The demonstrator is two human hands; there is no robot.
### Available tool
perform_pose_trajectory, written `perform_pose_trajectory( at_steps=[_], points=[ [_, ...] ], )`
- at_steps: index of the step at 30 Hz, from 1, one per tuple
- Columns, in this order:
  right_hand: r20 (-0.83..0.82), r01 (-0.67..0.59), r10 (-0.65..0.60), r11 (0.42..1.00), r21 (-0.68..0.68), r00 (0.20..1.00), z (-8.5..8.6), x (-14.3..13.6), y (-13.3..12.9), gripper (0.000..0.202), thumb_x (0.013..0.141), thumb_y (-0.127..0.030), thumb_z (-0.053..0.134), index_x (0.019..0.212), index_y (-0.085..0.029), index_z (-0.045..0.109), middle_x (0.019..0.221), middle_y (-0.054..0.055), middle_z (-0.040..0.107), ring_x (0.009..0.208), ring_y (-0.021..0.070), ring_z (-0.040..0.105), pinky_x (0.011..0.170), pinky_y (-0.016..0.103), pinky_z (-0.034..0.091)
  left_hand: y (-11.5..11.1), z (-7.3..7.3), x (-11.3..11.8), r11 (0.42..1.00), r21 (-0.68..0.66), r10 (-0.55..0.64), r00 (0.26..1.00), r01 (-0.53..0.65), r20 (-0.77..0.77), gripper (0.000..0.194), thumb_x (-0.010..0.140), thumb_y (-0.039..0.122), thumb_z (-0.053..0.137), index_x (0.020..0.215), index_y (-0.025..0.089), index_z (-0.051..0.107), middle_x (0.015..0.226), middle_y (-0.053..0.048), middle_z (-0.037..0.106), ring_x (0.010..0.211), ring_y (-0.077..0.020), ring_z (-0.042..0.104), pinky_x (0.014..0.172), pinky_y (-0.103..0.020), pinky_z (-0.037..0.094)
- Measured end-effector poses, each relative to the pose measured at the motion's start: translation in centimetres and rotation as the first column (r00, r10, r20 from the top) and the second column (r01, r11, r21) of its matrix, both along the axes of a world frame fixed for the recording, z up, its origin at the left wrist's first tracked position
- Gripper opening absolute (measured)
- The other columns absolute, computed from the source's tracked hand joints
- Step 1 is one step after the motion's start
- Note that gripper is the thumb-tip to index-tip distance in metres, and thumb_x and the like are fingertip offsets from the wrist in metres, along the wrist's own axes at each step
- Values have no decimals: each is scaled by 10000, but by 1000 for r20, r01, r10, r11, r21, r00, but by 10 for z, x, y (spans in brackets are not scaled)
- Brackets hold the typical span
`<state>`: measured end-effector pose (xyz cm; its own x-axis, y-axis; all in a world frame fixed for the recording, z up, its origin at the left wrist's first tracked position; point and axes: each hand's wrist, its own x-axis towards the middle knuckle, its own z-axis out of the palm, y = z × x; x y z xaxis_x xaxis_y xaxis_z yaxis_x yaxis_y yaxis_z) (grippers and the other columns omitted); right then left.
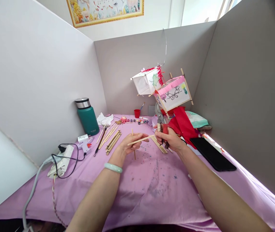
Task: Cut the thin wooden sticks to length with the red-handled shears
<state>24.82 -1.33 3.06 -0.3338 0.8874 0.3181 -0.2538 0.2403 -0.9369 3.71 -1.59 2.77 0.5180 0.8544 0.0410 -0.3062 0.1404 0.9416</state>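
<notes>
Head view: mid-frame, a stick has its long axis near level, tilting up rightward, its right end at the right hand, whose fingers clench shears; the left hand grasps the stick, fingers half curled; left of frame, lettering on the bottle is too small to read

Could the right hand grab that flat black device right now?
Probably not straight away: the right hand is holding a red-handled tool. The flat black device itself looks uncovered, so otherwise the way seems free.
</notes>
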Motion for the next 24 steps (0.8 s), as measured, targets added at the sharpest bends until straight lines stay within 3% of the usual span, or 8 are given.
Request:
perform_pose_trajectory(
  at_steps=[2,6,11,16,19,24],
  points=[
    [55,-29,28,999,13,998,-1,-4,-3,410,712,-360,714,1029,-200,509,565,-80,461,475,90,427,446,220,359,-4,2,1,997,6,-73,995,74,-62,307,777,350,675,960,107,717,763,-81,676,328,25,253,322,-179,134],
    [103,-38,35,999,23,994,-2,-8,-4,426,701,-372,715,1035,-195,518,588,-72,486,482,90,439,454,222,374,-11,5,3,994,21,-105,985,109,-134,320,721,319,724,977,128,717,639,-18,622,328,-3,278,332,-200,127],
    [121,8,-14,999,50,993,-1,-10,-4,453,684,-379,723,1046,-196,522,670,-49,541,490,91,461,452,228,384,-5,-2,2,990,23,-136,974,142,-184,311,699,306,736,957,133,717,647,-17,638,324,2,222,332,-210,86],
    [98,104,-104,995,-2,990,-4,-22,-6,488,729,-433,681,1115,-195,500,640,-46,530,529,112,489,489,233,410,3,-4,2,989,59,135,990,-137,42,365,681,292,754,1004,131,701,622,8,607,334,12,225,337,-194,103],
    [175,127,-116,991,-47,978,-9,-36,-11,479,739,-480,661,1087,-188,510,651,-39,526,520,106,475,470,230,406,5,-2,2,954,88,274,952,-287,134,361,674,308,761,982,133,697,634,15,606,332,16,260,335,-181,118],
    [276,121,-109,992,-25,955,-24,-57,-19,403,787,-562,587,935,-191,536,669,-28,502,554,107,488,451,217,406,9,-4,5,870,190,431,889,-455,156,425,677,349,750,1041,138,688,651,11,619,328,4,314,335,-178,149]
  ],
)
